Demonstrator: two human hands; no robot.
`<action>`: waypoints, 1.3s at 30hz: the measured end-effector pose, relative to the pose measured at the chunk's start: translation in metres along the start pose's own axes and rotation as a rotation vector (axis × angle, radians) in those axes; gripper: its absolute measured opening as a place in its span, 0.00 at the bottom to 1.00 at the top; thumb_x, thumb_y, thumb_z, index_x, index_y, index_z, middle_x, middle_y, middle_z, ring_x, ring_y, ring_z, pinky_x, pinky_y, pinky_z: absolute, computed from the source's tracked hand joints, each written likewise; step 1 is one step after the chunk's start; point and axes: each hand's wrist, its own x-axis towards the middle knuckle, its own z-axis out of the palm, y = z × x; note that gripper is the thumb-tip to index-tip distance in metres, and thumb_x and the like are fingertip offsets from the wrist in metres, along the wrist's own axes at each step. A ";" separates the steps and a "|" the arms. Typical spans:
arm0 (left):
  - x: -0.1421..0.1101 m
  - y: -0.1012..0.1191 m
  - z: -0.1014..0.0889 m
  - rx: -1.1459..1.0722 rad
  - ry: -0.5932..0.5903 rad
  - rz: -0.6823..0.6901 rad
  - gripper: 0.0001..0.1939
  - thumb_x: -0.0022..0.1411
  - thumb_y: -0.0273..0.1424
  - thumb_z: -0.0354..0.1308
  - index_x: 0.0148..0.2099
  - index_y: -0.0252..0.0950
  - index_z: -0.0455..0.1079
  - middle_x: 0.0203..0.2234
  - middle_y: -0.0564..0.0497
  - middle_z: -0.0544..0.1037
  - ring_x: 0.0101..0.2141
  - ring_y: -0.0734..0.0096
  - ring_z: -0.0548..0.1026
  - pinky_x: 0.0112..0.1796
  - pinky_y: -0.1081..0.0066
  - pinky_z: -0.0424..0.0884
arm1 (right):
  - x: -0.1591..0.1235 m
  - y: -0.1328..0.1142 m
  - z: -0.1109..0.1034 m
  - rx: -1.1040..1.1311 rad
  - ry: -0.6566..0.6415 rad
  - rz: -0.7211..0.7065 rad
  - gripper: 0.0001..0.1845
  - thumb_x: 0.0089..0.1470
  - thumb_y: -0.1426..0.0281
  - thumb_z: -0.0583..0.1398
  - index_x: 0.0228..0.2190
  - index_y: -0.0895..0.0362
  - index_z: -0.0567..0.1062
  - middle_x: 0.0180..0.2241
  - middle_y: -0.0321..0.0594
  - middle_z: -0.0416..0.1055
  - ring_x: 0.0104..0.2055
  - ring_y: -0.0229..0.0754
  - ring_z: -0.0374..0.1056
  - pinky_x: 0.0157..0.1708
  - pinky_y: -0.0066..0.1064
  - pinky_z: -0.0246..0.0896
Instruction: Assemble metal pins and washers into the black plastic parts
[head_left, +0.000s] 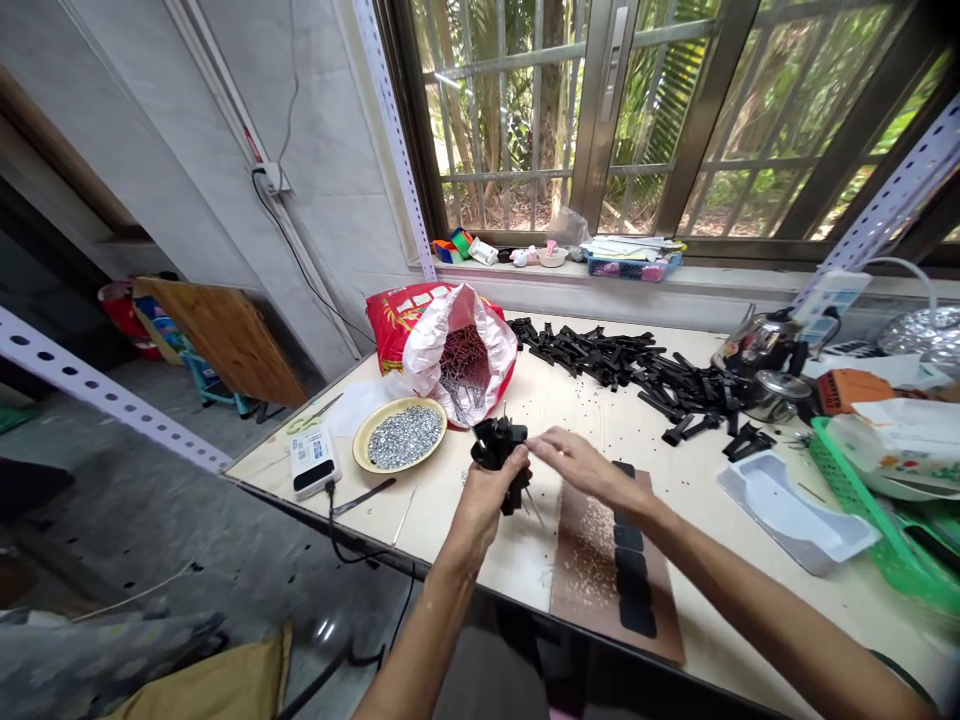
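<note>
My left hand [484, 500] is closed around a bunch of black plastic parts [495, 448], held upright above the table. Thin metal pins stick out of the bunch at top and bottom. My right hand [577, 462] reaches in from the right, its fingers stretched toward the bunch. Its fingertips are at the bunch's right edge; whether they touch it is hard to make out. Left of my hands stands a yellow dish [365, 458] of small silvery metal pieces. Behind is a red and white sack [420, 355], open toward me, with reddish-brown screw-like pieces inside.
Loose black parts [592, 355] lie heaped along the back. A brown board [589, 590] with black square pads [636, 575] and pale crumbs lies at the front edge. On the right are a grey-white tray [795, 510] and green basket [862, 530]; a white device [313, 460] sits left.
</note>
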 end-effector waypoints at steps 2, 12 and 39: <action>0.002 -0.004 0.007 0.040 -0.001 0.022 0.23 0.44 0.44 0.67 0.36 0.29 0.74 0.25 0.48 0.76 0.26 0.72 0.72 0.29 0.73 0.68 | -0.008 0.010 0.019 0.152 0.065 0.069 0.23 0.60 0.55 0.49 0.27 0.59 0.72 0.28 0.40 0.67 0.32 0.39 0.63 0.33 0.32 0.58; 0.004 -0.010 0.005 0.201 -0.087 0.067 0.23 0.44 0.39 0.68 0.40 0.30 0.74 0.27 0.47 0.77 0.27 0.70 0.73 0.28 0.73 0.68 | -0.015 0.005 0.045 0.611 0.363 0.070 0.21 0.56 0.55 0.54 0.42 0.57 0.72 0.38 0.40 0.71 0.40 0.42 0.65 0.42 0.33 0.61; -0.005 0.009 -0.091 0.001 0.354 0.178 0.25 0.40 0.34 0.70 0.43 0.34 0.72 0.35 0.47 0.77 0.36 0.66 0.75 0.39 0.66 0.70 | 0.153 0.047 0.122 -0.559 -0.038 0.281 0.07 0.53 0.70 0.59 0.29 0.62 0.76 0.29 0.48 0.73 0.33 0.43 0.69 0.30 0.28 0.58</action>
